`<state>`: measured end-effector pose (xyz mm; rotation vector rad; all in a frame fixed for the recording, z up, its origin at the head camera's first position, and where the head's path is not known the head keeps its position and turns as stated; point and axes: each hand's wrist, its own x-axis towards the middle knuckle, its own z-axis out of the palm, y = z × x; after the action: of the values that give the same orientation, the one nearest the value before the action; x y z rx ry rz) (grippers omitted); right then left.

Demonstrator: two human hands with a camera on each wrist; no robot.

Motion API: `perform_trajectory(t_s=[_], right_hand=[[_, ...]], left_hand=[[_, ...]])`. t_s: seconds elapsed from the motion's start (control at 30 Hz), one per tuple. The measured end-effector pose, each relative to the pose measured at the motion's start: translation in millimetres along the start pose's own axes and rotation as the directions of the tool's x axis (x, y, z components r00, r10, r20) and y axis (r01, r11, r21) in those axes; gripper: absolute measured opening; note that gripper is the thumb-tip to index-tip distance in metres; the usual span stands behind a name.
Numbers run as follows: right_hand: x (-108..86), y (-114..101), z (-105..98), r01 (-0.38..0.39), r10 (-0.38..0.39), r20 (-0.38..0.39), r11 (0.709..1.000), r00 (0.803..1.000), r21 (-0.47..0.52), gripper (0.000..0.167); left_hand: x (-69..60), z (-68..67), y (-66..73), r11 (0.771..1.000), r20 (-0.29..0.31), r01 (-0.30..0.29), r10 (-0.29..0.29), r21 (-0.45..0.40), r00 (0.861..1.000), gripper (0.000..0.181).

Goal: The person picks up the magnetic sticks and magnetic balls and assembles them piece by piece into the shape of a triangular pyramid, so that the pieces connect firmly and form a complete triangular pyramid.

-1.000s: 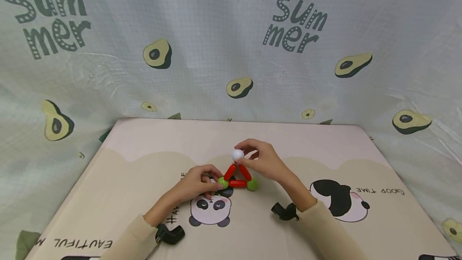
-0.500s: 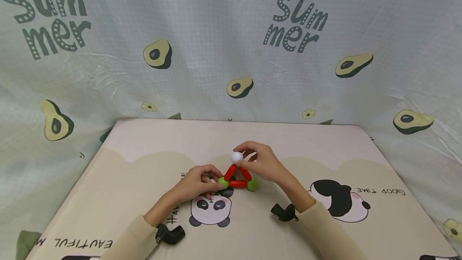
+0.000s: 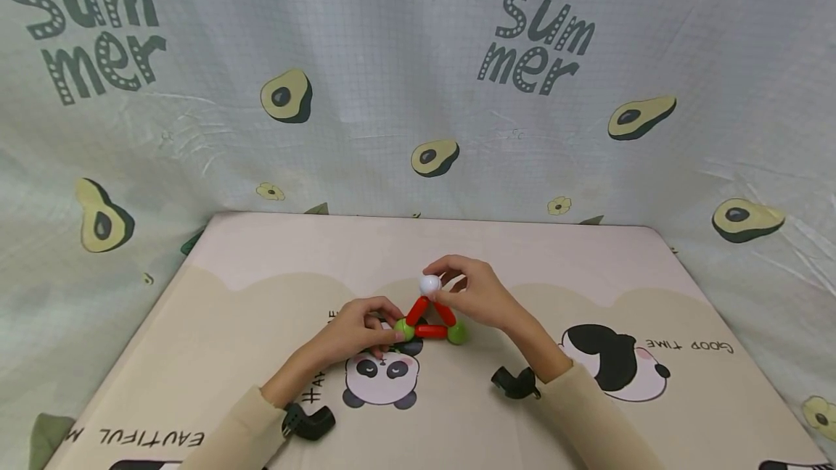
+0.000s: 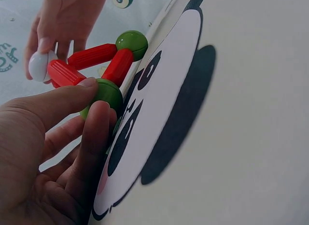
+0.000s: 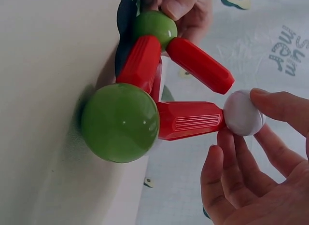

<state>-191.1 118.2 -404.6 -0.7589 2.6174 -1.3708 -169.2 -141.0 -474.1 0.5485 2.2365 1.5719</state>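
Note:
My left hand (image 3: 353, 328) pinches a green ball (image 4: 107, 93) between thumb and fingers at the left corner of a small ball-and-rod frame. A second, glossy green ball (image 5: 120, 122) forms the right corner, and a red rod (image 3: 431, 331) joins the two low down. Two more ribbed red rods lean up from the corners towards a white ball (image 3: 429, 284). My right hand (image 3: 480, 296) holds that white ball by thumb and fingertips. In the right wrist view it meets the end of one red rod (image 5: 190, 120); the other rod (image 5: 200, 65) ends close beside it.
The frame stands on a pale mat (image 3: 261, 354) printed with a panda face (image 3: 382, 379) and a black-and-white dog (image 3: 614, 361). Behind the mat hangs a cloth (image 3: 366, 56) with avocado prints. Black wrist cameras (image 3: 514, 383) hang under both forearms.
The right hand and the white ball have come down slightly towards the tops of the red rods. My left hand keeps its place on the green ball.

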Motion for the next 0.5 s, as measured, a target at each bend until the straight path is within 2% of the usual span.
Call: perform_trajectory(t_s=[0.23,0.5], right_hand=[[0.0,1.5,-0.4,0.018,-0.018,0.044,1.000,0.999,0.007,0.028],[0.1,2.2,-2.0,0.020,-0.020,0.061,1.000,0.998,-0.002,0.029]], left_hand=[[-1.1,-0.3,1.4,1.000,0.002,0.001,-0.001,-0.001,1.000,0.030],[0.0,-0.3,0.6,1.000,0.002,0.002,-0.002,0.001,1.000,0.030]])
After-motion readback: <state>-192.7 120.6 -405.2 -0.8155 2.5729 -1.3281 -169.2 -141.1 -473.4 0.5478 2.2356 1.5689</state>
